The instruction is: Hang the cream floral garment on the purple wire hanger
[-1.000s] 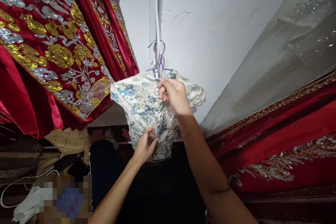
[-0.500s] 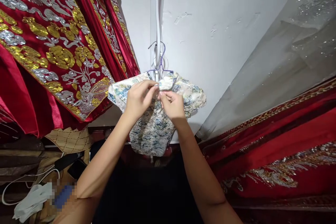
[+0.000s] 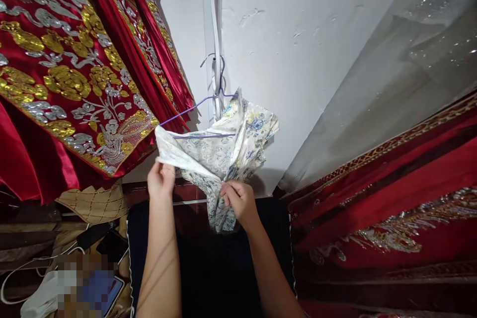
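Observation:
A floral short-sleeved shirt [image 3: 257, 126], white with blue and yellow flowers, hangs partly on a thin purple wire hanger [image 3: 192, 108]. The hanger's left arm and part of its lower bar show bare, while the right shoulder of the shirt still covers the other arm. My left hand [image 3: 161, 179] pinches the shirt's left side near the sleeve, just below the hanger's left end. My right hand [image 3: 237, 198] is closed on the shirt's front at the middle, where the cloth bunches. The front gapes, showing the inside of the back.
Red cloth with gold and silver sequins [image 3: 70, 79] hangs at the left. Red beaded garments under clear plastic [image 3: 357, 84] stand at the right. A white cable [image 3: 215, 20] runs down the wall behind the hanger. Phones and cords lie at lower left.
My hands have moved down and apart from the collar. The shirt's front has opened, and its left shoulder has come off the hanger, baring that arm.

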Demonstrator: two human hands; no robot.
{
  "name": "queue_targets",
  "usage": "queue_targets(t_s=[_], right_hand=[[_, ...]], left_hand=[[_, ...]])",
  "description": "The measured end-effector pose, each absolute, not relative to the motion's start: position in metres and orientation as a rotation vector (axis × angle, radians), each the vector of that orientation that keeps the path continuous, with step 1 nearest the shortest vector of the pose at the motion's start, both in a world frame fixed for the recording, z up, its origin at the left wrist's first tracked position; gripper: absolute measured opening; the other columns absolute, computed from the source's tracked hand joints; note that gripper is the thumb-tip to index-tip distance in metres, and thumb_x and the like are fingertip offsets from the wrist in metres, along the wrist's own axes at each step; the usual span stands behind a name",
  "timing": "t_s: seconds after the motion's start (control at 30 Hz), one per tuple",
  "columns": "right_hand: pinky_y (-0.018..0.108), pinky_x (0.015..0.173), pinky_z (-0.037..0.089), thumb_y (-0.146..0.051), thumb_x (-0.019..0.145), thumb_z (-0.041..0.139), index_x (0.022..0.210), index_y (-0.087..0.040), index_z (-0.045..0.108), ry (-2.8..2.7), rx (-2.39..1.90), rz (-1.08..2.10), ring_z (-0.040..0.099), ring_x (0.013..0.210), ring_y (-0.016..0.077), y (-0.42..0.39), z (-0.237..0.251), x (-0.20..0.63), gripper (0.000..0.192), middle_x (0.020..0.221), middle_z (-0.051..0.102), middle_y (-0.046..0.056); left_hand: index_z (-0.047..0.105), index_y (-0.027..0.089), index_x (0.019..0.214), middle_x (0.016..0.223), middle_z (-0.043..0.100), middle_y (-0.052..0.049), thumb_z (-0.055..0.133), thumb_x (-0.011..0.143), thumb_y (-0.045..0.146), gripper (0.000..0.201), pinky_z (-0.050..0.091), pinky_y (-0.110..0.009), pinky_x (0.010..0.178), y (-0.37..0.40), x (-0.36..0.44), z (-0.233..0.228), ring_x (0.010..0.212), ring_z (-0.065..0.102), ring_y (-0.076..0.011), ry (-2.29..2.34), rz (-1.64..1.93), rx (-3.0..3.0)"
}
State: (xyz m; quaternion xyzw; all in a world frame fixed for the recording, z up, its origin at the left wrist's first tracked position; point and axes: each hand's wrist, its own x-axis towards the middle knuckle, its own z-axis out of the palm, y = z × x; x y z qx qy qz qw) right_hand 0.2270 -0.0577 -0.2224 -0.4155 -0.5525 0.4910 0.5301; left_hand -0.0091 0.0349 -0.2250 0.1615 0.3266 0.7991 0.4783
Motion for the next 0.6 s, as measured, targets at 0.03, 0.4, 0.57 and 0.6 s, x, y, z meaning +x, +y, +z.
queue_targets(t_s=[0.03,0.4,0.57,0.6], right_hand=[[0.027,0.051,0.033,-0.034,0.091,0.057,0.061,-0.019,0.06,-1.271,-0.975,1.16,0.041,0.047,0.012,-0.056,-0.223,0.229,0.034,0.047,0.047,-0.002],[0.03,0.05,0.022,-0.041,0.088,0.062,0.055,-0.022,0.053,-1.125,-1.046,1.262,0.027,0.046,0.0125,-0.047,-0.253,0.254,0.039,0.045,0.034,-0.005],[0.033,0.07,0.044,-0.056,0.097,0.047,0.088,-0.023,0.066,-1.361,-1.004,1.048,0.055,0.074,0.0208,-0.036,-0.24,0.244,0.039,0.079,0.061,0.004],[0.035,0.08,0.046,-0.059,0.098,0.042,0.098,-0.023,0.066,-1.428,-0.957,1.043,0.059,0.087,0.023,-0.035,-0.235,0.24,0.044,0.092,0.065,0.006]], left_hand=[[0.063,0.017,0.099,0.104,0.073,-0.009,0.046,0.097,0.017,0.018,0.051,-0.03,0.103,0.028,0.002,-0.237,0.11,0.068,-0.016,0.806,1.943,0.361],[0.068,0.017,0.089,0.086,0.069,-0.002,0.081,0.077,0.034,0.025,0.052,-0.022,0.07,-0.014,0.043,-0.266,0.078,0.064,-0.0142,0.822,1.903,0.472],[0.066,0.019,0.088,0.09,0.065,-0.003,0.075,0.084,0.045,0.028,0.051,-0.024,0.074,-0.036,0.076,-0.231,0.079,0.062,-0.0148,0.687,1.836,0.793],[0.068,0.019,0.088,0.092,0.065,-0.004,0.073,0.086,0.044,0.026,0.051,-0.025,0.077,-0.039,0.083,-0.224,0.083,0.062,-0.0157,0.702,1.798,0.919]])
